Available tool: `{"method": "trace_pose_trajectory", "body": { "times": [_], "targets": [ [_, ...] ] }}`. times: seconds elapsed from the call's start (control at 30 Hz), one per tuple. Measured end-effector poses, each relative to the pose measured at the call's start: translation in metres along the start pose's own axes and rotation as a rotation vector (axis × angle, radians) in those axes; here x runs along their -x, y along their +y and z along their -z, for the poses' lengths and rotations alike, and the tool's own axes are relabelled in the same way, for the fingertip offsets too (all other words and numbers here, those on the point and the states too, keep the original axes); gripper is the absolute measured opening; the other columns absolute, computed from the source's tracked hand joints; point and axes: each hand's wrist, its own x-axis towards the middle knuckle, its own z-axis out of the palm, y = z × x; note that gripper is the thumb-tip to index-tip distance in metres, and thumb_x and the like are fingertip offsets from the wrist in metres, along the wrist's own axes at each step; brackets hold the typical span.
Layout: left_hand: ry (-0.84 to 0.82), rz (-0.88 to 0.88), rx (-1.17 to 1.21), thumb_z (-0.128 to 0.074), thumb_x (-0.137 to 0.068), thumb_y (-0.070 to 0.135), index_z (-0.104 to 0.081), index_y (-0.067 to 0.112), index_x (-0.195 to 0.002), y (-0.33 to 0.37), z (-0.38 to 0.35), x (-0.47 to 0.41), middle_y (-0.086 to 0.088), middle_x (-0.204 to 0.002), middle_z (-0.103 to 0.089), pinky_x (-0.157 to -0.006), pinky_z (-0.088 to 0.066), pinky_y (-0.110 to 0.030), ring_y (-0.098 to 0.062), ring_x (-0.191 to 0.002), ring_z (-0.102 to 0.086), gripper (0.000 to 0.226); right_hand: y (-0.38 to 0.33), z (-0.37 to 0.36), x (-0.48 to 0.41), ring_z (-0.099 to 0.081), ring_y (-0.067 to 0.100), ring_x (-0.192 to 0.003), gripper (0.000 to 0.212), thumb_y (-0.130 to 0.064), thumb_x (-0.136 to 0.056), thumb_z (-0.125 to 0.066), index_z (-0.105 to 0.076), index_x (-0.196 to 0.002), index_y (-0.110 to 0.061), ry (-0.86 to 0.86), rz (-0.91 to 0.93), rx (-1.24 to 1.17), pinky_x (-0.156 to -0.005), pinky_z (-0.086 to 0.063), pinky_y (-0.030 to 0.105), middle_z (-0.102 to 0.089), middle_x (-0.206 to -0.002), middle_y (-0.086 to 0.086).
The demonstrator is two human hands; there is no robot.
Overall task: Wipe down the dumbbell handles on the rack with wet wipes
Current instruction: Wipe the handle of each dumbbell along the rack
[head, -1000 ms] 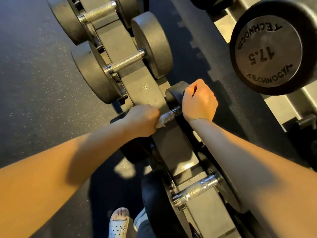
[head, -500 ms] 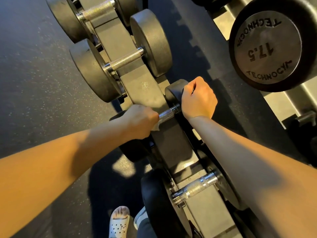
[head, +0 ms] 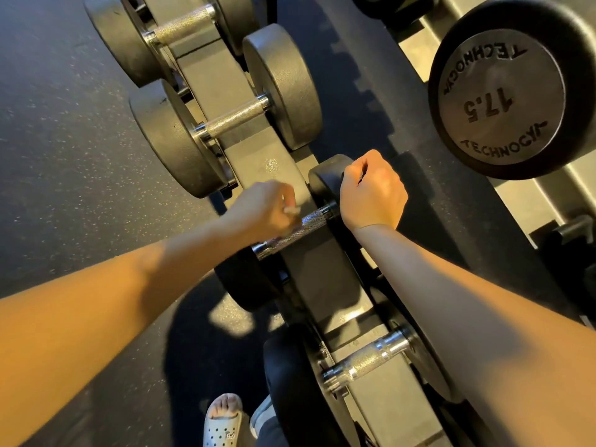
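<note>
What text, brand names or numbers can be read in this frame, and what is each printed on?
"TECHNOGYM", seen upside down and twice, along the upper and lower rim of the large dumbbell end cap at upper right; the last letter of each is partly cut.
"17.5", at the middle of that same end cap, also upside down.
No other readable text; the sandal bears a small mark too blurred to read.

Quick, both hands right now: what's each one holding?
Left hand: closed on a wet wipe, just off the dumbbell handle.
Right hand: closed on that dumbbell's end weight.

Left hand (head: 263,209) with wipe (head: 293,210) above knurled handle (head: 295,232), right hand (head: 374,191) gripping dumbbell head (head: 325,180)
</note>
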Motion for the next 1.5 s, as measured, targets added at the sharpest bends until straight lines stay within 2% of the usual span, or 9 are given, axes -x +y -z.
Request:
{"method": "trace_pose_trajectory", "body": {
  "times": [0.13,0.2,0.4,0.6,0.7,0.93,1.1,1.33,1.5],
  "targets": [
    [0.019,0.140,0.738,-0.074,-0.090,0.008,-0.078,0.012,-0.100,0.017,-0.007,-0.016,0.004,-0.092,-0.073,-0.080,-0.057,-0.017,-0.003,-0.086,-0.070,0.011,0.000,-0.001,-0.002,-0.047,0.009,-0.063,0.020,-0.030,-0.101,-0.048,-0.062,-0.092,-0.020,-0.008,-0.020,0.015,-0.065,-0.050,0.027,-0.051,-0.079,-0.011],
    [-0.013,0.083,0.626,-0.070,-0.089,0.002,-0.081,0.017,-0.099,0.019,-0.018,-0.018,0.003,-0.096,-0.076,-0.091,-0.059,-0.030,-0.010,-0.094,-0.070,0.021,-0.001,0.000,-0.002,-0.045,0.008,-0.060,0.018,-0.032,-0.102,-0.046,-0.058,-0.092,-0.023,-0.029,-0.034,0.020,-0.066,-0.048,0.025,-0.052,-0.081,-0.012],
    [-0.287,0.116,0.151,-0.064,-0.092,0.004,-0.075,0.009,-0.105,-0.001,0.000,-0.025,-0.003,-0.092,-0.070,-0.076,-0.057,-0.032,-0.022,-0.091,-0.068,0.018,-0.003,0.001,-0.003,-0.049,0.010,-0.062,0.016,-0.032,-0.103,-0.046,-0.055,-0.090,-0.026,-0.045,-0.071,0.025,-0.067,-0.051,0.027,-0.054,-0.081,-0.010],
    [-0.111,0.263,0.767,-0.067,-0.091,0.002,-0.078,0.010,-0.099,0.003,-0.003,-0.038,-0.013,-0.104,-0.073,-0.083,-0.057,-0.028,-0.022,-0.101,-0.070,0.015,-0.004,0.002,-0.002,-0.053,0.011,-0.069,0.019,-0.032,-0.103,-0.046,-0.061,-0.096,-0.022,-0.056,-0.089,0.005,-0.071,-0.053,0.029,-0.056,-0.084,-0.010],
    [-0.150,0.165,0.661,-0.063,-0.089,-0.002,-0.081,0.009,-0.093,0.014,-0.014,-0.034,-0.012,-0.087,-0.075,-0.070,-0.056,-0.021,-0.014,-0.081,-0.068,0.021,-0.005,0.004,-0.002,-0.058,0.013,-0.072,0.020,-0.031,-0.103,-0.046,-0.061,-0.094,-0.020,-0.056,-0.069,0.022,-0.070,-0.057,0.034,-0.057,-0.081,-0.008],
    [-0.464,0.078,0.089,-0.060,-0.091,-0.001,-0.077,0.006,-0.104,-0.013,0.007,-0.035,-0.001,-0.092,-0.071,-0.076,-0.054,-0.028,-0.020,-0.088,-0.066,0.022,-0.006,0.005,-0.003,-0.052,0.012,-0.067,0.017,-0.030,-0.103,-0.046,-0.054,-0.090,-0.024,-0.062,-0.070,0.044,-0.070,-0.057,0.035,-0.053,-0.079,-0.009],
    [-0.251,0.045,0.189,-0.064,-0.091,0.003,-0.079,0.010,-0.102,-0.004,0.001,-0.036,0.004,-0.080,-0.067,-0.074,-0.050,-0.028,-0.016,-0.082,-0.062,0.020,-0.006,0.003,-0.001,-0.053,0.013,-0.070,0.019,-0.031,-0.103,-0.045,-0.058,-0.092,-0.021,-0.057,-0.082,0.028,-0.072,-0.058,0.038,-0.053,-0.081,-0.010],
    [-0.433,0.017,-0.096,-0.060,-0.097,0.012,-0.072,0.006,-0.103,-0.010,0.012,-0.026,0.000,-0.085,-0.063,-0.061,-0.048,-0.018,-0.016,-0.079,-0.060,0.014,-0.007,0.006,-0.002,-0.054,0.013,-0.068,0.018,-0.031,-0.103,-0.044,-0.051,-0.088,-0.024,-0.082,-0.069,0.054,-0.071,-0.056,0.036,-0.056,-0.079,-0.006],
    [-0.530,0.086,-0.254,-0.056,-0.100,0.017,-0.059,0.016,-0.083,-0.014,0.014,-0.015,0.003,-0.075,-0.053,-0.057,-0.040,-0.018,-0.010,-0.067,-0.053,0.018,-0.008,0.008,-0.001,-0.056,0.013,-0.068,0.018,-0.030,-0.103,-0.045,-0.052,-0.088,-0.024,-0.082,-0.078,0.040,-0.071,-0.057,0.037,-0.058,-0.079,-0.005]
  ]
}}
